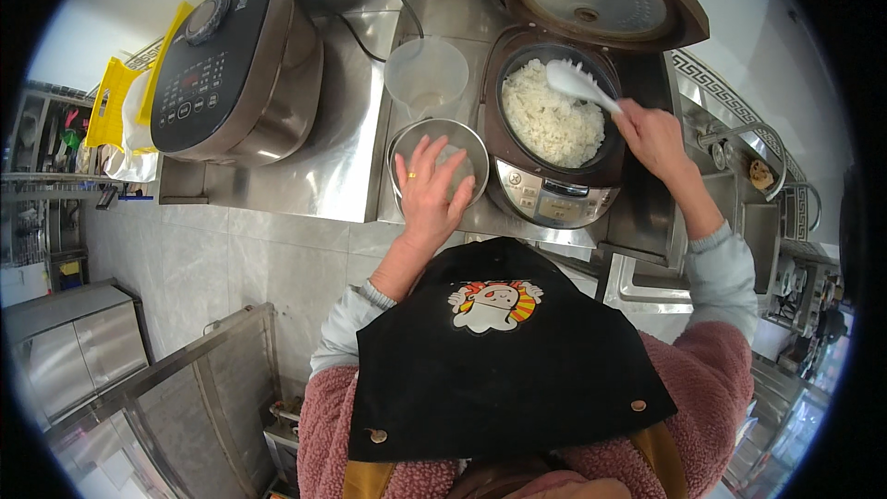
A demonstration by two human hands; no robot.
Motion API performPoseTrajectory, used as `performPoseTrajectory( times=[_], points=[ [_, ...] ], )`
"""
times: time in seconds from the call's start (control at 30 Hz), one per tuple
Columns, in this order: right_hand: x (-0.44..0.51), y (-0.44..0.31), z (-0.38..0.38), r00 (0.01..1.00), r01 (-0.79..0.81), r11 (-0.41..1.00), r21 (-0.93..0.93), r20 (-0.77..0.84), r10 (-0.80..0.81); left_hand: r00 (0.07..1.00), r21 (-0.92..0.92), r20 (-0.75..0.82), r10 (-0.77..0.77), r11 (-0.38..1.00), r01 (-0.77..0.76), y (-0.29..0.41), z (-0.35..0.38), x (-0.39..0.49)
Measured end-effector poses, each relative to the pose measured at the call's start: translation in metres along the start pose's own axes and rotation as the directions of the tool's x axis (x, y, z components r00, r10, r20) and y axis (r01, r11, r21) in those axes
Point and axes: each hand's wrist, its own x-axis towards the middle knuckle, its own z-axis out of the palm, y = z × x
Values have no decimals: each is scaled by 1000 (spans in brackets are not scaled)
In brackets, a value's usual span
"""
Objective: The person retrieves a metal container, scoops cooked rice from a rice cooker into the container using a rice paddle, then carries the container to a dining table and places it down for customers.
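Note:
My right hand (651, 135) grips the handle of a white plastic rice paddle (575, 80), whose blade lies on the cooked white rice (551, 125) in an open rice cooker (492, 118). The cooker's lid (589, 0) stands raised behind the pot. My left hand (433, 190), a ring on one finger, is spread over a round metal bowl (477, 145) left of the cooker; whether its fingers touch the bowl or its contents I cannot tell. Just behind the bowl stands a translucent plastic container (426, 73).
A second rice cooker (242, 76), its lid down, stands on the steel counter (346, 173) at the left, beside a yellow plastic basket (111, 104). Dark cables run behind. At the right are a sink (755, 242) and a curved faucet (776, 145).

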Motion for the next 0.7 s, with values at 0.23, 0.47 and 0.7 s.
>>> performPoseTrajectory(
  times=[0.23,0.47,0.7],
  points=[
    [-12,17,-2,937,238,971,-16,268,-225,1000,7,8,-5,1000,5,-2,1,-1],
    [41,50,17,981,64,990,-126,187,-39,1000,48,17,-15,999,14,-2,1,0],
    [4,-1,-6,911,220,971,90,337,-238,1000,16,-16,-21,1000,21,-3,2,0]
  ],
)
